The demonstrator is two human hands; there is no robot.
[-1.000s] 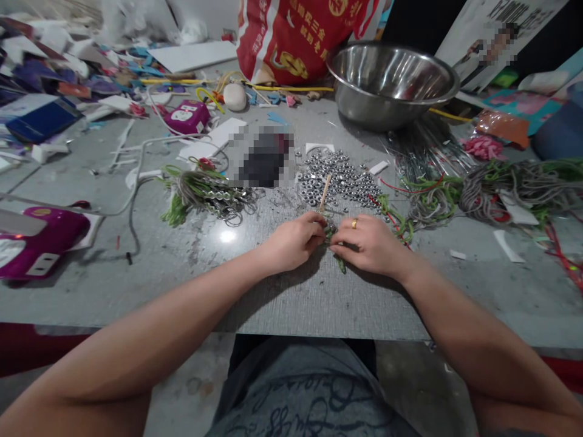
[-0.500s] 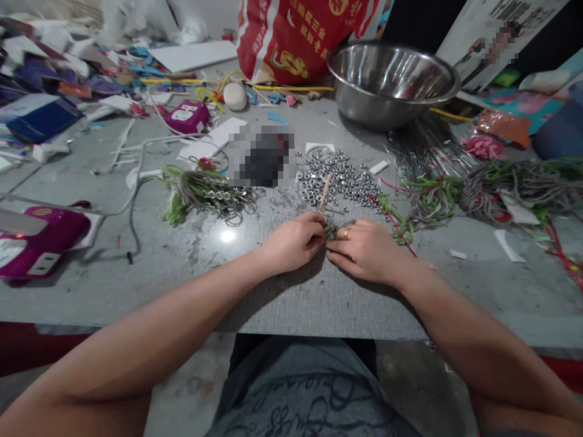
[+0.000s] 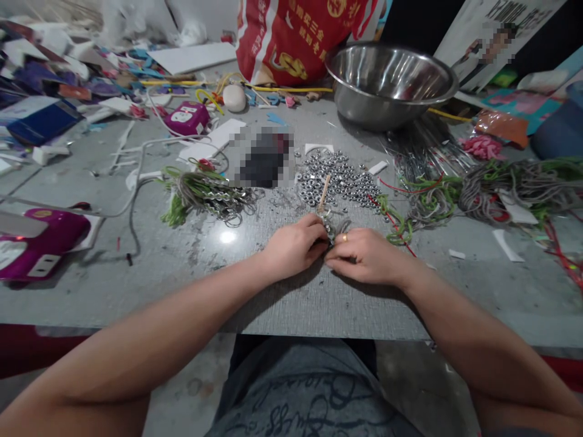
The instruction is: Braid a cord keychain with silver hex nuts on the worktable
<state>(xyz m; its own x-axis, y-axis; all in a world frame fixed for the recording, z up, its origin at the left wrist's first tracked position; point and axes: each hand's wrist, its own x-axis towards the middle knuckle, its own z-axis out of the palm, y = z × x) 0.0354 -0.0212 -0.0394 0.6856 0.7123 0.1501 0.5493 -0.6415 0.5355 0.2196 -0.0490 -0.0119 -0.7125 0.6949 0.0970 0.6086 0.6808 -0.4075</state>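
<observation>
My left hand (image 3: 294,246) and my right hand (image 3: 364,258) meet on the grey table (image 3: 291,303) near its front edge. Both pinch a small grey-green cord piece with metal nuts (image 3: 333,230) between their fingertips. A gold ring shows on my right hand. Just beyond the hands lies a heap of small silver nuts (image 3: 339,179) with a wooden stick (image 3: 325,191) resting on it. A bundle of finished cords with nuts (image 3: 204,194) lies to the left.
A steel bowl (image 3: 392,82) and a red printed bag (image 3: 296,39) stand at the back. Tangled grey, green and red cords (image 3: 501,191) spread on the right. Purple devices (image 3: 40,240) and white cables (image 3: 136,176) lie left, amid scattered clutter.
Both hands have shifted slightly toward me and turned, the right hand rolling so its fingers point left. The cord piece now sticks up between the fingertips.
</observation>
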